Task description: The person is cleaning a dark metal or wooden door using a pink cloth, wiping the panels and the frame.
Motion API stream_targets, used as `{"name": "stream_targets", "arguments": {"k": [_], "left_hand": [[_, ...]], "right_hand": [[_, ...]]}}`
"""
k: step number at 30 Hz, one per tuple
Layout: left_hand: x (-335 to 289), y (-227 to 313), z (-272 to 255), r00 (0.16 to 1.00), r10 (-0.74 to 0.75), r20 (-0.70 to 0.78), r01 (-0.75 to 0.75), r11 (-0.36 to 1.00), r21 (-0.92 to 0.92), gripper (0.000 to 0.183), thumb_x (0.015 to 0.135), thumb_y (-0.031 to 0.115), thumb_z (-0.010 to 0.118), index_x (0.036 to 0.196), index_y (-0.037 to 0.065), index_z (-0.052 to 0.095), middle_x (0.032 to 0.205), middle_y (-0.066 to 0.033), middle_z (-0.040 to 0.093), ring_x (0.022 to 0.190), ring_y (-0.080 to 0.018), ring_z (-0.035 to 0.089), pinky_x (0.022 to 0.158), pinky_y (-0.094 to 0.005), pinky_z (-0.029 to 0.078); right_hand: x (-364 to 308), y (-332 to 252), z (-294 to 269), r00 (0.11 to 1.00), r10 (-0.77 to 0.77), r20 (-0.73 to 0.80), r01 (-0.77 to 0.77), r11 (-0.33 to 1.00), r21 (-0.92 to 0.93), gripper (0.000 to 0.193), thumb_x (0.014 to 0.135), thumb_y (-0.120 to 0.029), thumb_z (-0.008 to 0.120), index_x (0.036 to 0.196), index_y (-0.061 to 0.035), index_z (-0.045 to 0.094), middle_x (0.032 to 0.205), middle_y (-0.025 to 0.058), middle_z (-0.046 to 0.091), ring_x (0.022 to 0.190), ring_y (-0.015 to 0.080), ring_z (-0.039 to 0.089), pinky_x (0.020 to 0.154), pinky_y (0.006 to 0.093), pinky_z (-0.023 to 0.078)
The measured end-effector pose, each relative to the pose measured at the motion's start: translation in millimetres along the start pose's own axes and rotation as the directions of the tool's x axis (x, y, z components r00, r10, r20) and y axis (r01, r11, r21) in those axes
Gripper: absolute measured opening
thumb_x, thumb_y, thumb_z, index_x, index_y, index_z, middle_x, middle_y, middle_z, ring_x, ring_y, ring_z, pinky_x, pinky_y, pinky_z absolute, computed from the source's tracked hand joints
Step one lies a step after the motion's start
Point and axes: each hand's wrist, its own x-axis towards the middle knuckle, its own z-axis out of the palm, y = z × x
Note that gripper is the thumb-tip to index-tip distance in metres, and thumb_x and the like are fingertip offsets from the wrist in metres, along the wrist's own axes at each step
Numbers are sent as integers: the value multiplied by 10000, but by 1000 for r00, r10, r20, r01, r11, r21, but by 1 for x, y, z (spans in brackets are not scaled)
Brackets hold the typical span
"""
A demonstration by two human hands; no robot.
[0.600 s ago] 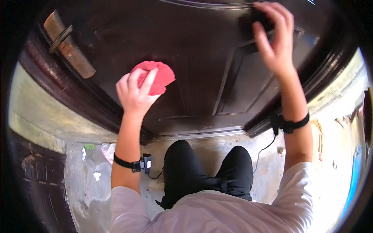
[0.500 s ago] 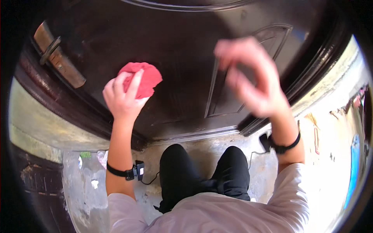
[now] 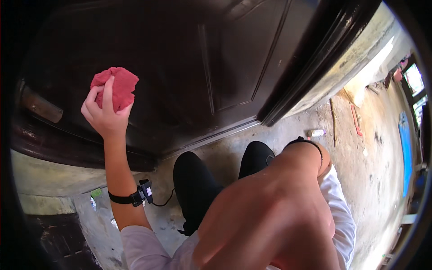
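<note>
My left hand (image 3: 102,112) presses a folded red cloth (image 3: 123,90) against a dark brown panelled door (image 3: 171,81), its fingers spread over the cloth. To the left of it, a worn metal handle plate (image 3: 41,105) shows in part at the door's edge. Raised close to the camera, my right hand (image 3: 270,216) fills the lower middle of the head view with its back toward me. Its fingers run out of sight at the lower edge, so their pose and anything in them are hidden.
A door frame (image 3: 315,58) rises at the right, with a metal threshold (image 3: 216,133) below. On the concrete floor to the right lie a small bottle (image 3: 317,133), a stick (image 3: 333,121) and a red strip (image 3: 356,120). A blue object (image 3: 406,153) is at the far right.
My right hand has come back from in front of the door to close by the camera. The view has turned; my left hand and the red cloth now appear farther left, still on the door.
</note>
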Motion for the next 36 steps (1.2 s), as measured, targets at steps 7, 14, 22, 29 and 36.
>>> {"name": "stream_targets", "arguments": {"k": [7, 14, 22, 29, 36], "left_hand": [[2, 3, 0, 1000, 13, -10, -13, 1000, 0, 796, 559, 191, 968, 1308, 267, 711, 1197, -28, 599, 1108, -267, 589, 939, -425, 479], [-1, -3, -2, 1000, 8, 5, -8, 1000, -10, 787, 559, 199, 971, 1301, 265, 717, 1193, -27, 604, 1113, -260, 584, 934, -419, 472], [0, -5, 7, 999, 21, -35, -22, 999, -33, 805, 566, 214, 972, 1321, 279, 702, 1194, -27, 602, 1123, -265, 572, 944, -427, 452], [-1, -15, -9, 995, 17, 94, -8, 995, -95, 834, 552, 209, 974, 1328, 295, 682, 1196, -28, 593, 1153, -280, 552, 964, -458, 429], [-46, 46, 23, 970, 181, 163, -166, 981, -98, 703, 603, 253, 892, 1269, 341, 685, 1191, -1, 554, 1032, -260, 556, 879, -448, 462]], "right_hand": [[-1, 10, 9, 999, -2, -44, 3, 1000, 21, 144, 913, 6, 620, 950, -99, 713, 918, 133, 674, 681, 277, 639, 532, 405, 514], [3, 17, 11, 998, -3, -68, 7, 999, 50, 147, 919, 2, 612, 961, -94, 714, 932, 140, 674, 686, 284, 640, 538, 409, 520], [1, 27, 0, 999, 47, -24, -45, 997, 67, 151, 925, -1, 603, 974, -90, 715, 949, 148, 674, 692, 291, 641, 544, 413, 527], [-27, 23, -134, 961, 260, 94, 104, -23, -994, 408, 698, -107, 657, 1095, -146, 741, 1090, 56, 668, 1055, 312, 614, 965, 457, 469], [-30, 30, -228, 972, -185, 143, -18, -670, -742, 497, 810, -2, 632, 1306, -30, 612, 1324, 202, 555, 1243, 398, 508, 1101, 500, 386]]}}
